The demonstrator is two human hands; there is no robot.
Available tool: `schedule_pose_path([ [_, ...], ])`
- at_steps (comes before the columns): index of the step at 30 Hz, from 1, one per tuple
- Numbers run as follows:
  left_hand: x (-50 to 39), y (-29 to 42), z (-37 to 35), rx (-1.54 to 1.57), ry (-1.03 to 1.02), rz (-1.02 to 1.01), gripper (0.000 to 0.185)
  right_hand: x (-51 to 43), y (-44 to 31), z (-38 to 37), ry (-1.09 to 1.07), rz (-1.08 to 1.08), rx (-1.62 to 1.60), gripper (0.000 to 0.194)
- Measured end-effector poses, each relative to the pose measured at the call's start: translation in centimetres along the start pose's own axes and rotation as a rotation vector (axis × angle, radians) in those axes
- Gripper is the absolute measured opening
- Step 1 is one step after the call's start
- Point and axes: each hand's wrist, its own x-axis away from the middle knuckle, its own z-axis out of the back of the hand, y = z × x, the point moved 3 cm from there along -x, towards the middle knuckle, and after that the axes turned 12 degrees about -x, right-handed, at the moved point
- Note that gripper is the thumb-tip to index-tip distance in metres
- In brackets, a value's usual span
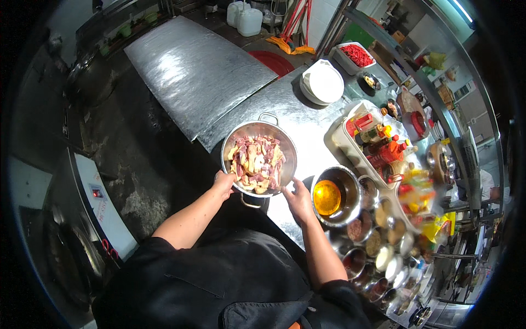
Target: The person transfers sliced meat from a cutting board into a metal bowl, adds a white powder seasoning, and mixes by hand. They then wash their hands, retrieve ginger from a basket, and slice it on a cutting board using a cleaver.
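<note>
A round stainless steel basin (289,142) with two loop handles holds cut pieces of raw meat (257,162) with yellowish skin. My left hand (224,184) grips its near left rim. On the near right rim, my right hand (296,199) holds the same basin. The basin is over the near edge of a steel worktable (300,135). Just right of my right hand stands a steel pot (349,193) with orange-yellow oil (327,198) in it.
Small steel bowls of seasonings (374,242) crowd the right side. Behind them a white plastic bin (349,142) holds sauce bottles (386,152). Stacked white bowls (322,84) and a tub of red chillies (356,55) stand farther back. Another steel table (197,70) adjoins at the left.
</note>
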Motion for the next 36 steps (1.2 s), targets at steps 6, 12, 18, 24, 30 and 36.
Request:
schedule_pose_path([
  [6,-1.4,4.1,0.7,-0.729,0.362,-0.273,0.080,-9.5,1.0,-1.8,-0.021,-0.183,-0.263,0.073],
  [12,-7.6,9.9,-2.3,-0.715,0.015,-0.423,0.072,-15.9,5.9,-5.0,0.133,-0.258,-0.380,0.058],
  [18,-12.3,7.6,-7.3,-0.391,-0.179,-0.114,0.068,-17.2,5.7,-7.7,0.134,-0.302,-0.357,0.062],
  [24,-10.9,9.3,-8.6,-0.111,-0.303,0.067,0.050,-18.1,3.1,-9.9,0.175,-0.321,-0.638,0.062],
  [30,-9.2,13.5,-8.0,0.003,-0.560,-0.059,0.038,-17.6,-1.7,-6.8,-0.006,-0.216,-0.817,0.048],
  [36,-16.4,16.5,-7.5,-1.037,-0.397,-0.510,0.056,-20.8,0.0,-3.2,-0.002,-0.147,-0.115,0.054],
])
